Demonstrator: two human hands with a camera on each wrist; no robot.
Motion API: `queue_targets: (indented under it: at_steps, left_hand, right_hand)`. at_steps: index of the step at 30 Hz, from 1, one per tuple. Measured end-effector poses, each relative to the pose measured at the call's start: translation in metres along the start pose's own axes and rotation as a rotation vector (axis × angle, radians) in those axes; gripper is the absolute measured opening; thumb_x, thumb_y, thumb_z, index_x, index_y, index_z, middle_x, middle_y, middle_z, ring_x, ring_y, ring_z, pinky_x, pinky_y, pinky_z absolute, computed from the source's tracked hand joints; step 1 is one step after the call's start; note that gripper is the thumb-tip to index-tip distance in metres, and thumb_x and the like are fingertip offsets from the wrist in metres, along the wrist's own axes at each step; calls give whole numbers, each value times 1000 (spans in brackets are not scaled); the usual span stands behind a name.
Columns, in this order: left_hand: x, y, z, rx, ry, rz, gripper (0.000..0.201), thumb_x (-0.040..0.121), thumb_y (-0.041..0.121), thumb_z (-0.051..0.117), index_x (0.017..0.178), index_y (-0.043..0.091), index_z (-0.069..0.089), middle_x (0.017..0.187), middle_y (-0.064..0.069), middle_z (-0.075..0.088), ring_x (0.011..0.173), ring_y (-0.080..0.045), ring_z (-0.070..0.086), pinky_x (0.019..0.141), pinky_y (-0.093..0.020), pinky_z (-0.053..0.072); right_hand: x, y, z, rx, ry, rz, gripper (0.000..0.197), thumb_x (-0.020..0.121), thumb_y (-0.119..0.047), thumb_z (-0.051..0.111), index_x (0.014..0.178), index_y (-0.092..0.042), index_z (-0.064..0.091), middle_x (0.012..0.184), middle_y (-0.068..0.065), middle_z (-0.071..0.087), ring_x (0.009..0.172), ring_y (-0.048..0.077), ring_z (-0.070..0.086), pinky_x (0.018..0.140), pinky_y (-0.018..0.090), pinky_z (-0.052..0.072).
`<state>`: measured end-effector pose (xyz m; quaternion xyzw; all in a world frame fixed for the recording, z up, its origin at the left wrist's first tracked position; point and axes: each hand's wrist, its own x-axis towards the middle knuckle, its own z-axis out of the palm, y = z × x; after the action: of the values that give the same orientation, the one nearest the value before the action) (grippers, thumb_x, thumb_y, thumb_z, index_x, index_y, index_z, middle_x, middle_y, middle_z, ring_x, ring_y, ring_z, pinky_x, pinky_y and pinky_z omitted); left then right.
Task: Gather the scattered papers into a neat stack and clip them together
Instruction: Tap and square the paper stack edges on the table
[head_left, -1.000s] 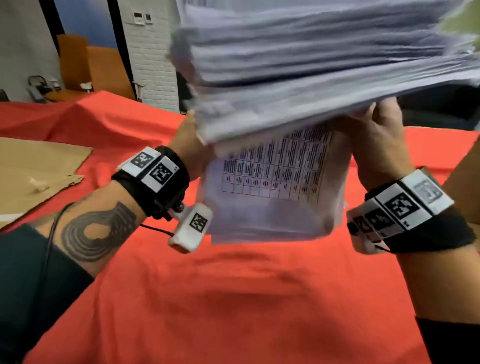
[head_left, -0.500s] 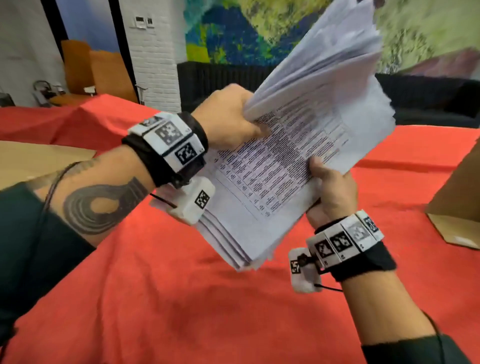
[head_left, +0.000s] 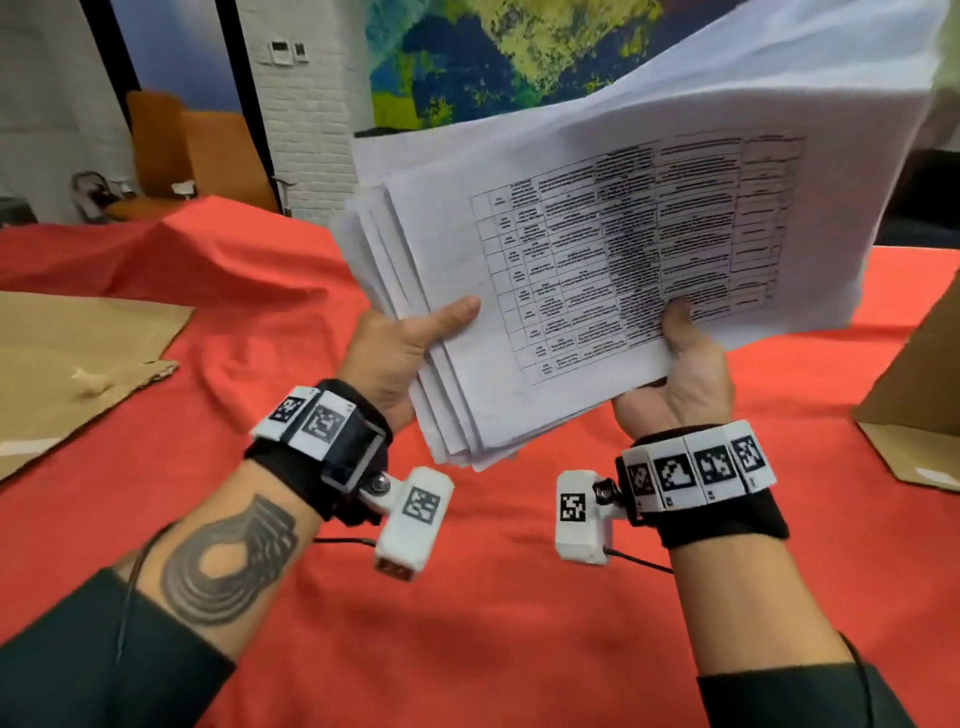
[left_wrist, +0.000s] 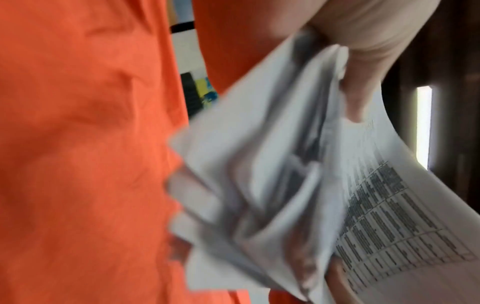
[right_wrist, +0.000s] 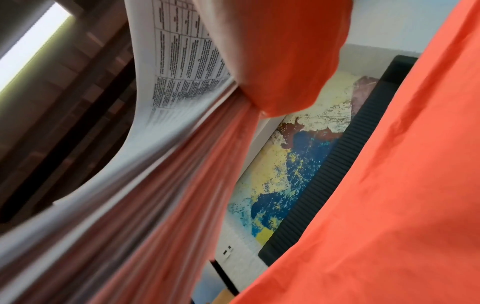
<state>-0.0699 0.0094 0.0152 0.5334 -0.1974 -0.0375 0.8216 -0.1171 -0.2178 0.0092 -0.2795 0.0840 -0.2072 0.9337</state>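
Observation:
I hold a thick stack of white papers (head_left: 597, 249) in the air above the red tablecloth, its top sheet printed with a table. The sheets are fanned and uneven along the left and near edges. My left hand (head_left: 405, 353) grips the stack's near left side, thumb on top. My right hand (head_left: 680, 364) grips the near right edge, thumb pressed on the print. In the left wrist view the papers (left_wrist: 272, 185) splay apart, blurred, under my thumb. In the right wrist view the papers' edges (right_wrist: 145, 164) run past my thumb. No clip is in sight.
The red tablecloth (head_left: 467, 623) covers the table below. A flat brown cardboard sheet (head_left: 72, 353) lies at the left. A cardboard box (head_left: 919, 405) stands at the right edge. Orange chairs (head_left: 197, 156) and a painted wall are behind.
The stack has come down from overhead and turned face up toward me. My left hand moved from the top edge to the near left side; my right hand now holds the near right.

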Motion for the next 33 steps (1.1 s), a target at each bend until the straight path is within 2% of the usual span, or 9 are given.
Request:
queue_targets:
  at_steps: [4,8,12,17,20,23,25,28,33]
  left_hand:
    - [8,13,-15,175,97,142,53,72,3,85,123,0,70,125,-20,72,117,-38,69,104,-57,53]
    - [19,33,-44,439,118,241,46,65,13,94,108,10,76,112,-10,78,105,-25,76,96,-45,60]
    - [19,16,-50,576,84,248,27,71,1,91,91,14,78,91,9,80,82,-5,72,79,-29,61]
    - [10,-23,-64,707,209,193,33,69,20,95,77,-3,74,81,-22,77,69,-32,74,63,-57,61]
    - [6,-24,-76,642,157,157,37,64,19,98,94,9,78,91,0,81,85,-16,78,80,-42,63]
    - [2,-18,-85,559,75,132,62,54,31,97,110,14,76,107,2,80,101,-15,76,85,-30,61]
    - [3,-16,-85,501,28,123,64,60,21,98,118,12,73,112,-2,79,106,-19,75,85,-27,60]
    - [4,-16,-77,456,-44,125,59,66,14,95,120,11,73,117,-6,77,112,-23,73,91,-32,59]
    - [17,-11,-72,365,95,136,46,74,46,83,107,13,77,112,-11,78,105,-28,73,102,-53,55]
  right_hand:
    - [10,-24,-26,-42,26,-189,80,57,-7,95,130,0,64,127,18,70,111,35,71,92,50,59]
    - [18,-73,-66,-393,-42,-337,39,75,3,81,112,-5,71,108,10,77,94,28,74,84,42,61]
    - [18,-74,-78,-759,-199,-313,58,57,-3,89,112,1,71,118,25,71,103,40,69,92,56,58]
    - [11,-57,-88,-788,-243,-412,53,68,7,81,120,3,69,118,21,73,103,34,70,96,55,56]
    - [8,-62,-93,-857,-272,-396,60,64,-3,87,121,0,70,115,12,76,101,26,71,98,48,57]
    - [3,-69,-95,-927,-283,-410,77,54,-16,91,125,0,67,115,6,76,100,18,72,96,40,58]
    - [2,-72,-96,-913,-308,-425,85,53,-19,95,130,1,63,121,11,73,104,23,71,97,42,58]
    - [0,-73,-91,-890,-346,-430,103,45,-37,102,131,0,60,127,20,69,113,34,67,98,45,56]
    - [-9,-88,-79,-1002,-363,-501,69,53,-30,99,114,-16,70,108,3,75,100,20,70,92,37,59]
